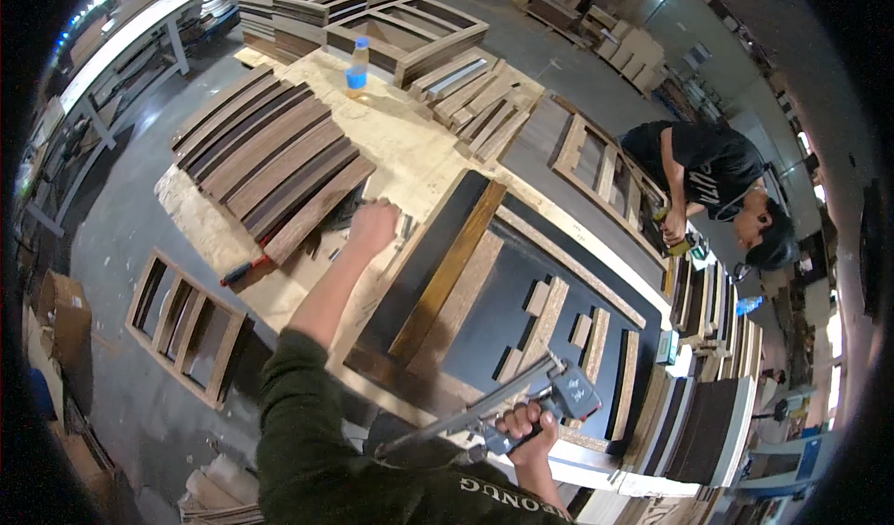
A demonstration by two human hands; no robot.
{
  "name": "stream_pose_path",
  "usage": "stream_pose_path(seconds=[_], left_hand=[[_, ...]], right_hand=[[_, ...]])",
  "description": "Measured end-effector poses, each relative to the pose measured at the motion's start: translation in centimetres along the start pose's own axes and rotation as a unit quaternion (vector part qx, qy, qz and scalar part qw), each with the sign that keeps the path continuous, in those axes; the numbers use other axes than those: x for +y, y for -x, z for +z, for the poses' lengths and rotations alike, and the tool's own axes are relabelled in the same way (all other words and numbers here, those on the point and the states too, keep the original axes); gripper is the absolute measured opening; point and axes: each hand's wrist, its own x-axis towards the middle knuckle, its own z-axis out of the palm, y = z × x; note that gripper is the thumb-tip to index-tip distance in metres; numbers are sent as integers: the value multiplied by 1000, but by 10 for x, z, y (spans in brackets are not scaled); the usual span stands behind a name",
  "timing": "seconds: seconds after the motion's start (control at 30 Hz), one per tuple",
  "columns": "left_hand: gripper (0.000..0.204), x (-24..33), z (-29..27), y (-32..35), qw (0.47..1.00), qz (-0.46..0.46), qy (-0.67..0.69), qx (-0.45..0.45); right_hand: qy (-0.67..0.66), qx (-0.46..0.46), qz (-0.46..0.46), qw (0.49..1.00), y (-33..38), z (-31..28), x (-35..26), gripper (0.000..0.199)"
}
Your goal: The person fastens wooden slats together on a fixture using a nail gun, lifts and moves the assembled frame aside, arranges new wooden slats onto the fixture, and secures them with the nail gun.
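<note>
Right fingers [518,420] tight around boxy grey nail gun [570,392], hold of left fingers [377,212] unclear

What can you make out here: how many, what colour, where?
Power tool: one, grey and black, in right hand
Dark panel: one, near black, on worktable
Wood strips: several, brown, on the panel
Worktable: one, pale wood, centre
Slats: a pile, brown and dark, table's left
Orange bottle: one, blue-topped, beyond the slats
Blue bottle: one, clear blue, right
Stacked frames: several, brown, far end
Floor frame: one, brown, left
Cardboard boxes: several, brown, around the edges
Co-worker: one, black shirt, right
Left hand: one, bare, by slim metal pieces
Right hand: one, bare, gripping the power tool
</note>
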Motion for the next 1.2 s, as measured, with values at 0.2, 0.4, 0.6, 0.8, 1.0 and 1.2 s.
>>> stream_pose_path(seconds=[0.2,0.4,0.6,0.8,1.0,1.2], left_hand=[[13,-34,70,-56,987,18,-91,132],[12,-7,49,-41,992,-33,14,119],[15,-29,91,-35,982,-81,-149,77],[13,56,13,10,924,-68,336,172],[20,154,-82,139,829,-38,550,-96],[25,204,-120,193,835,40,542,-85]], right_hand=[[19,58,-36,997,15,-7,-14,24],[-24,64,-38,997,16,-9,-8,25],[10,-26,26,999,18,-9,7,28],[-19,-21,3,1000,12,-18,3,31],[-84,-126,8,988,-14,-10,9,23],[-57,-147,23,987,-9,5,18,25]])
